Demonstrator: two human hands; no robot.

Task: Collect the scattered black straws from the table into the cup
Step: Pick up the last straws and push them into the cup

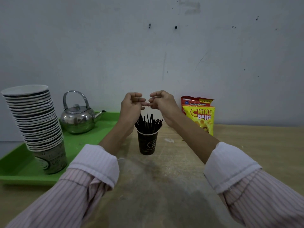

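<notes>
A dark paper cup (147, 143) stands upright on the wooden table (181, 162) at the centre. Several black straws (148, 123) stick out of its mouth and fan outward. Both hands hover above the cup. My left hand (131, 104) is up and to the left of the straws, fingers curled inward, with nothing visible in it. My right hand (162, 102) is up and to the right, fingers curled too, also with no straw visible. The fingertips of the two hands nearly touch. I see no loose straws on the table.
A green tray (19, 168) on the left carries a tall leaning stack of paper cups (35, 122) and a steel kettle (77, 117). Two snack bags (199, 116) lean against the wall right of the cup. The grey wall stands close behind.
</notes>
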